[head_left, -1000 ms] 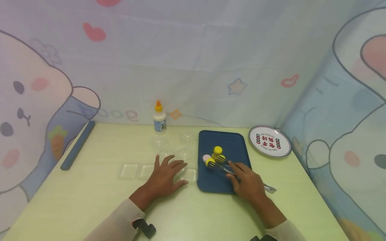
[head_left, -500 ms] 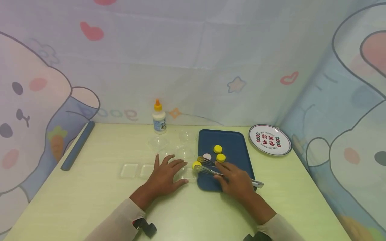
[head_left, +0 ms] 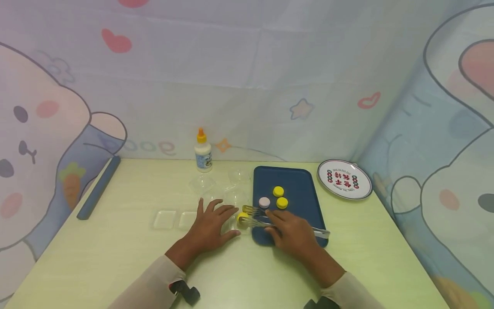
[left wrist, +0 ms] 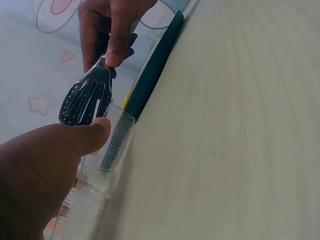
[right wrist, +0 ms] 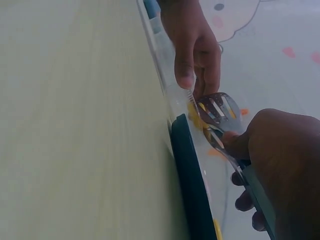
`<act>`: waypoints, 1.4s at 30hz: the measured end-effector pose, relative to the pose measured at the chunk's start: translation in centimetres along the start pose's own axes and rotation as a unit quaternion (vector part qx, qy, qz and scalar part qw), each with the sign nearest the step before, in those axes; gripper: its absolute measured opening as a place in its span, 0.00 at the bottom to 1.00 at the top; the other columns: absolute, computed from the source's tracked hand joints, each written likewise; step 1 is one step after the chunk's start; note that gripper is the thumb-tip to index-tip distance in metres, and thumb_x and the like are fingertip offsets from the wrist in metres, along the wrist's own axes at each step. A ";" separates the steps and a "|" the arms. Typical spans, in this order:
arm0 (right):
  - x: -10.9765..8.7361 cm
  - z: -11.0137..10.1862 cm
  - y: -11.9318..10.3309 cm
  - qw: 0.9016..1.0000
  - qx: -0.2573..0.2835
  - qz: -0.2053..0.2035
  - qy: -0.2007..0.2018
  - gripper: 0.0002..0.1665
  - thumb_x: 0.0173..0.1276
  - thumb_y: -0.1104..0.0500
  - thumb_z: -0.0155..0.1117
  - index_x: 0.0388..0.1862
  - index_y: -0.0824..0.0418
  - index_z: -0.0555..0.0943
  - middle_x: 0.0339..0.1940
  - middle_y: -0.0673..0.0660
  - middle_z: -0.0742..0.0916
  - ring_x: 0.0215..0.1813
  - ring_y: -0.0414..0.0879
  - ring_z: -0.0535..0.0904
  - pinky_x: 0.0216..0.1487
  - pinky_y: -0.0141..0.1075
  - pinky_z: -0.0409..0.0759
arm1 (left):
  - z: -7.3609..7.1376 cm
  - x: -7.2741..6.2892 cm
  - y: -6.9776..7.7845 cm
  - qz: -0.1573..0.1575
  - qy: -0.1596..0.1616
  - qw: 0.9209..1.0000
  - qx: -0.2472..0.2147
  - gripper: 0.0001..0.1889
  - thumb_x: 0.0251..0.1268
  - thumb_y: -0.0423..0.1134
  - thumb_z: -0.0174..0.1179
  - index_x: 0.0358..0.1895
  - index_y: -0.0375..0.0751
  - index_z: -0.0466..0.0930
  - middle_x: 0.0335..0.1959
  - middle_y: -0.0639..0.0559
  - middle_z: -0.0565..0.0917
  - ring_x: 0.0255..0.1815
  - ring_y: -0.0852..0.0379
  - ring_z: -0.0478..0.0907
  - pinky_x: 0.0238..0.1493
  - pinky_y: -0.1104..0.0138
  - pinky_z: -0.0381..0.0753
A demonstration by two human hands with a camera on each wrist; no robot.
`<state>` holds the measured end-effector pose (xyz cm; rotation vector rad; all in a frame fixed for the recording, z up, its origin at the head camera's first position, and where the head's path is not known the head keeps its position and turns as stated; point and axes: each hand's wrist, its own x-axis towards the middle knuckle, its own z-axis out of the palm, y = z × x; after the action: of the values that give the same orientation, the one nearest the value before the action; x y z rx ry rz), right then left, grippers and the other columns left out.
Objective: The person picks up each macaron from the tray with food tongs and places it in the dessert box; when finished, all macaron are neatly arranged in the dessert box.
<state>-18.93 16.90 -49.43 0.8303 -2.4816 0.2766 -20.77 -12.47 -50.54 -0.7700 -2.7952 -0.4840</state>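
My right hand (head_left: pixel 294 234) holds metal slotted tongs (head_left: pixel 256 222), thumb and fingers around the handle. A yellow macaron (head_left: pixel 242 217) is between the tong heads, over the right end compartment of a long clear plastic tray (head_left: pixel 165 219). My left hand (head_left: pixel 210 227) spans that tray, thumb on the near side and fingers on the far side. In the left wrist view the thumb (left wrist: pixel 95 136) lies against the ribbed clear wall. On the blue serving tray (head_left: pixel 301 180) sit two other yellow macarons (head_left: pixel 278 192) and a pale pink macaron (head_left: pixel 264 202).
Several clear plastic domed pieces (head_left: pixel 202 182) lie behind the left hand. A white bottle with an orange tip (head_left: pixel 203 156) stands at the back. A printed plate (head_left: pixel 344 179) is at the right, a dark blue-grey bar (head_left: pixel 99 189) at the left. Printed cloth walls enclose the table.
My right hand has moved left with the tongs, carrying a yellow macaron from the blue tray to the clear tray's right end. The left hand has stayed in place.
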 end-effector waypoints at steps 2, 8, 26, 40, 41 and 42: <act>0.2 -0.2 -0.3 1.000 -0.005 0.003 -0.010 0.31 0.69 0.46 0.81 0.68 0.55 0.88 0.55 0.51 0.94 0.54 0.49 0.93 0.46 0.45 0.92 | 0.0 0.0 0.0 0.000 0.001 1.000 0.002 0.34 0.71 0.61 0.71 0.76 0.53 0.79 0.73 0.52 0.84 0.81 0.36 0.70 0.79 0.18 0.51; 0.8 -0.8 -0.9 0.998 -0.021 0.014 -0.053 0.30 0.72 0.45 0.78 0.69 0.55 0.87 0.58 0.50 0.94 0.56 0.48 0.93 0.50 0.44 0.92 | 0.1 0.0 -0.1 0.003 0.006 1.000 0.002 0.35 0.70 0.62 0.71 0.75 0.52 0.80 0.73 0.51 0.84 0.80 0.36 0.71 0.78 0.18 0.52; 1.7 -1.5 -1.6 0.996 -0.043 -0.008 -0.074 0.29 0.74 0.45 0.76 0.69 0.54 0.87 0.60 0.50 0.93 0.56 0.48 0.93 0.53 0.44 0.92 | -0.2 -0.1 0.0 0.005 0.022 1.000 -0.002 0.36 0.68 0.62 0.73 0.73 0.48 0.81 0.70 0.50 0.86 0.77 0.37 0.75 0.77 0.18 0.54; 1.7 -1.9 -1.8 0.995 -0.050 -0.006 -0.081 0.30 0.73 0.46 0.77 0.69 0.54 0.87 0.60 0.50 0.93 0.56 0.48 0.92 0.54 0.44 0.92 | -0.1 -0.1 0.1 0.008 0.024 1.000 0.003 0.35 0.68 0.63 0.73 0.73 0.49 0.82 0.70 0.51 0.86 0.76 0.38 0.75 0.77 0.18 0.54; 1.7 -2.0 -1.9 0.995 -0.049 -0.005 -0.083 0.30 0.73 0.46 0.77 0.69 0.55 0.86 0.60 0.50 0.93 0.56 0.49 0.92 0.54 0.44 0.92 | 0.0 -0.1 0.1 0.008 0.024 1.000 0.003 0.35 0.68 0.63 0.73 0.73 0.49 0.81 0.70 0.51 0.86 0.76 0.38 0.75 0.77 0.18 0.54; 1.7 -2.0 -1.9 0.995 -0.048 -0.003 -0.085 0.29 0.73 0.46 0.77 0.70 0.55 0.86 0.60 0.50 0.93 0.57 0.49 0.92 0.55 0.44 0.92 | 0.0 -0.1 0.1 0.009 0.024 1.000 0.003 0.35 0.68 0.63 0.72 0.73 0.49 0.81 0.70 0.51 0.86 0.76 0.38 0.75 0.77 0.18 0.55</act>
<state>-18.18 15.23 -46.73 0.8534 -2.6266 0.0862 -20.68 -12.46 -50.53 -0.7714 -2.7415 -0.4845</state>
